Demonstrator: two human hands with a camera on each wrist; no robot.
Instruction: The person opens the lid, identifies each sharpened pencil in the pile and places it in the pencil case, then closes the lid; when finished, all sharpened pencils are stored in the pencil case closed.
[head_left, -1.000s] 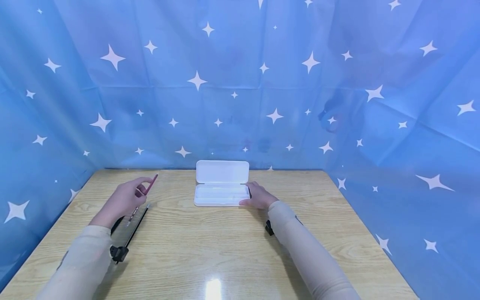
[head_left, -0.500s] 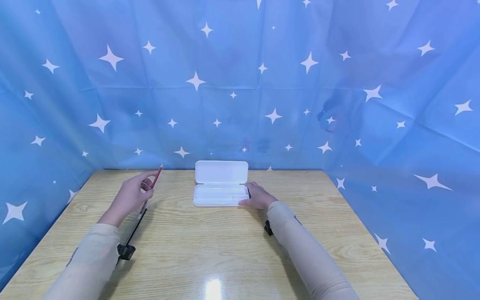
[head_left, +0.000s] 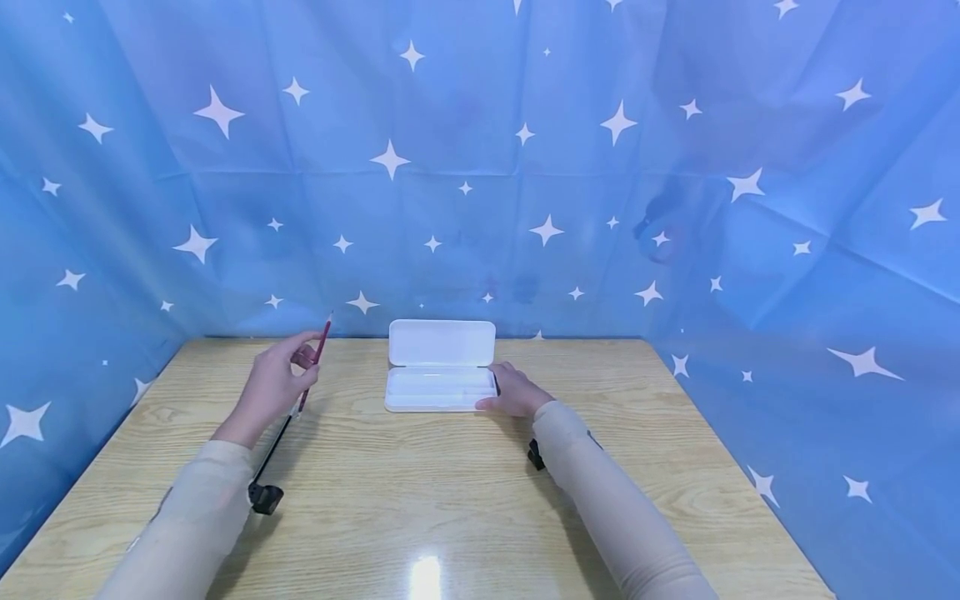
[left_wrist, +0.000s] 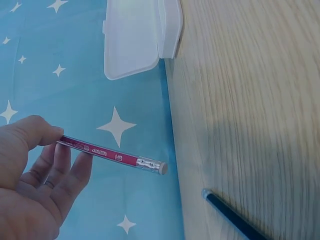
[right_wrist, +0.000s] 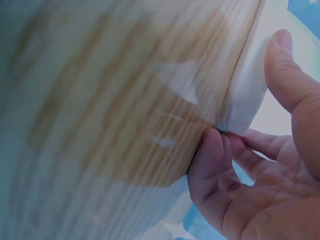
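Note:
My left hand point(head_left: 273, 385) pinches a red pencil point(head_left: 325, 335) between thumb and fingertips, above the table's back left part. The pencil leans with its point up and away. Its white eraser in a silver ferrule point(left_wrist: 152, 165) faces down in the left wrist view, and "HB" is printed on the barrel. At the table's back edge stands a white pencil case point(head_left: 442, 408), its lid point(head_left: 441, 342) raised. My right hand point(head_left: 517, 393) grips the case's right end; in the right wrist view the thumb point(right_wrist: 287, 75) lies along the case's wall and the fingers curl at its end.
A slim dark stick, like a pencil or pen point(left_wrist: 230, 215), lies on the wooden table point(head_left: 420, 483) below my left hand. Behind the table hangs a blue curtain point(head_left: 450, 108) with white stars. Small black devices point(head_left: 266, 498) sit at both wrists.
The left hand has moved right, towards the pencil case, with the red pencil. The pencil has turned to stand more upright in the head view. The right hand stays at the case.

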